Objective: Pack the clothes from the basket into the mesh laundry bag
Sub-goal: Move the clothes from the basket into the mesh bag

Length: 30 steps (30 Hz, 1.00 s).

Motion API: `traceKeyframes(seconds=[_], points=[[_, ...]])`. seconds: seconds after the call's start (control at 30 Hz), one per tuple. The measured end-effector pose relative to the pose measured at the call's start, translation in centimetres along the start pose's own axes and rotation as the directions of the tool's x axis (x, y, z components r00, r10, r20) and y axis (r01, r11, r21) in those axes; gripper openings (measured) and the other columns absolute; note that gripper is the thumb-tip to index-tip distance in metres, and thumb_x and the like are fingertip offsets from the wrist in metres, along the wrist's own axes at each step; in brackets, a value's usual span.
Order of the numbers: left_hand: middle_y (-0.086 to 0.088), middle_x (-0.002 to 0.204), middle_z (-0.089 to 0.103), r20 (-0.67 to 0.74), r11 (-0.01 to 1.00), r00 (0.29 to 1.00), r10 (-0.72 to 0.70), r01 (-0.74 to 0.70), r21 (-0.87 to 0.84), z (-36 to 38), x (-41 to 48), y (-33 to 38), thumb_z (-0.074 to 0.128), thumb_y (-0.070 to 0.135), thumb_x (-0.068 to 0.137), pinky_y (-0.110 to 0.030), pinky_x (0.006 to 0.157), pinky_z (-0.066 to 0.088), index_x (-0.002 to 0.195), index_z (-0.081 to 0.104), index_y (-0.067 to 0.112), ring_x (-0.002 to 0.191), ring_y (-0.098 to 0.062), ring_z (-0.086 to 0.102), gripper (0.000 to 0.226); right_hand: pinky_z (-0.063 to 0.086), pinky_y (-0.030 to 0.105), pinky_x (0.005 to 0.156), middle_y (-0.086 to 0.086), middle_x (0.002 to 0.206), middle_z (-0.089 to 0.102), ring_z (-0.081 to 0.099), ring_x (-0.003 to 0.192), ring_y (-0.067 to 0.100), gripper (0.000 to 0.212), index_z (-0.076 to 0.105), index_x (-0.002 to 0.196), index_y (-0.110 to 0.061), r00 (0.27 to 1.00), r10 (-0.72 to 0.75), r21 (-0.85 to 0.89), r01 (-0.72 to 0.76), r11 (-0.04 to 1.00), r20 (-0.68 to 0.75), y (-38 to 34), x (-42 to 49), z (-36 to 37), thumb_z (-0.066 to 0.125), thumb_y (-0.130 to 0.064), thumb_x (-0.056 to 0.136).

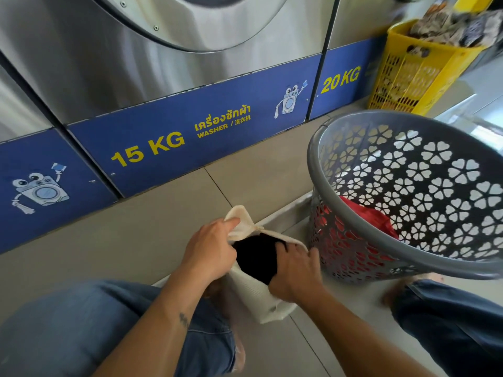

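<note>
A white mesh laundry bag (pixel 254 297) stands on the tiled floor between my knees, its mouth open. My left hand (pixel 211 250) grips the bag's rim on the left side. My right hand (pixel 295 270) presses a black garment (pixel 257 257) into the opening. To the right, touching distance away, a grey perforated basket (pixel 351 229) leans toward me. A red garment (pixel 370 216) lies in its bottom.
A row of steel washers with a blue base panel (pixel 174 137) fills the wall ahead. At the far right stands a yellow basket (pixel 408 74) heaped with patterned laundry. My jeans-covered knees frame the bag on both sides. Grey floor tiles lie in front.
</note>
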<state>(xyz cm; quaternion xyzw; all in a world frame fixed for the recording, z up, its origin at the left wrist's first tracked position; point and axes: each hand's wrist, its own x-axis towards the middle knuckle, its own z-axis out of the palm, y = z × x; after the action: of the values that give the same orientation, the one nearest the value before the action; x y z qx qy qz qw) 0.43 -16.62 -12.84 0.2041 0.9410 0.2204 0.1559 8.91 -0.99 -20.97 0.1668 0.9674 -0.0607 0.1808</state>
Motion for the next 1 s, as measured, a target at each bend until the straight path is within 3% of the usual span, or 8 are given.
traceKeyframes(seconds=[0.13,0.3,0.4,0.5,0.6,0.83,0.9,1.0], points=[[0.001,0.147,0.045,0.052,0.999,0.998,-0.024,0.026,-0.030,0.0,-0.2,0.0,0.046,0.002,0.082,-0.036,0.105,0.040,0.148,0.037,0.029,0.131,-0.024,0.044,0.072,0.029,0.047,0.113,0.001,0.150,0.046,0.039,0.141,0.023,0.075,0.038,0.148,-0.019,0.960,-0.072,0.048,0.088,0.995,-0.270,2.1,-1.7,0.0,0.055,-0.035,0.077],[0.002,0.147,0.043,0.097,1.000,0.995,-0.005,0.006,-0.015,0.6,-0.6,0.3,0.048,0.008,0.083,-0.036,0.106,0.038,0.150,0.034,0.029,0.131,-0.025,0.043,0.071,0.008,0.055,0.124,0.004,0.171,0.008,-0.004,0.157,0.026,0.085,0.022,0.159,-0.026,0.995,-0.099,-0.050,0.098,0.994,-0.029,3.8,-3.4,1.7,0.060,-0.047,0.086],[0.001,0.146,0.044,0.084,1.000,0.996,0.023,-0.023,0.002,0.7,-0.8,0.5,0.048,0.009,0.084,-0.037,0.105,0.039,0.150,0.032,0.029,0.130,-0.026,0.044,0.070,0.003,0.059,0.123,0.008,0.171,0.005,-0.008,0.157,0.029,0.084,0.034,0.155,-0.026,0.996,-0.083,-0.119,0.078,0.990,-0.032,3.7,-4.0,2.2,0.066,-0.053,0.082],[0.002,0.146,0.044,0.065,1.000,0.998,0.015,-0.016,0.009,0.7,-0.9,0.3,0.050,0.007,0.083,-0.036,0.104,0.040,0.150,0.032,0.029,0.129,-0.025,0.044,0.073,0.001,0.065,0.119,0.010,0.170,-0.002,-0.015,0.155,0.040,0.061,0.055,0.139,-0.023,0.997,-0.049,-0.235,0.031,0.971,-0.068,4.3,-4.6,1.6,0.063,-0.045,0.083],[0.003,0.146,0.044,0.038,1.000,0.999,0.018,-0.018,0.006,0.7,-0.9,0.5,0.052,0.005,0.083,-0.035,0.104,0.040,0.150,0.034,0.029,0.130,-0.024,0.044,0.074,0.005,0.064,0.119,0.008,0.169,0.002,-0.011,0.154,0.044,0.051,0.058,0.137,-0.024,0.996,-0.049,-0.287,0.028,0.957,-0.068,5.6,-5.1,1.1,0.060,-0.031,0.087],[0.001,0.148,0.041,0.040,0.998,0.997,0.069,-0.069,0.010,1.2,-0.8,1.4,0.053,0.006,0.087,-0.036,0.106,0.040,0.151,0.030,0.026,0.132,-0.024,0.042,0.071,0.033,0.042,0.114,0.000,0.153,0.042,0.027,0.142,0.027,0.036,0.066,0.117,-0.026,0.986,-0.056,0.015,0.059,0.998,-0.157,6.2,-6.5,0.0,0.059,-0.017,0.083],[0.002,0.148,0.041,0.053,0.996,0.995,0.081,-0.082,0.022,1.4,-0.8,1.5,0.053,0.006,0.087,-0.036,0.105,0.040,0.151,0.030,0.025,0.131,-0.024,0.043,0.071,0.033,0.041,0.114,-0.002,0.153,0.041,0.027,0.142,0.025,0.041,0.060,0.123,-0.027,0.986,-0.051,0.062,0.061,0.996,-0.157,6.1,-6.8,0.2,0.059,-0.018,0.083],[0.002,0.146,0.043,0.062,0.994,0.992,0.107,-0.109,0.029,1.7,-1.0,1.6,0.053,0.004,0.086,-0.037,0.103,0.042,0.151,0.030,0.026,0.128,-0.024,0.045,0.072,0.027,0.046,0.119,-0.003,0.160,0.032,0.020,0.148,0.026,0.067,0.043,0.146,-0.029,0.976,-0.072,0.128,0.100,0.987,-0.208,5.3,-7.1,0.4,0.055,-0.025,0.080]])
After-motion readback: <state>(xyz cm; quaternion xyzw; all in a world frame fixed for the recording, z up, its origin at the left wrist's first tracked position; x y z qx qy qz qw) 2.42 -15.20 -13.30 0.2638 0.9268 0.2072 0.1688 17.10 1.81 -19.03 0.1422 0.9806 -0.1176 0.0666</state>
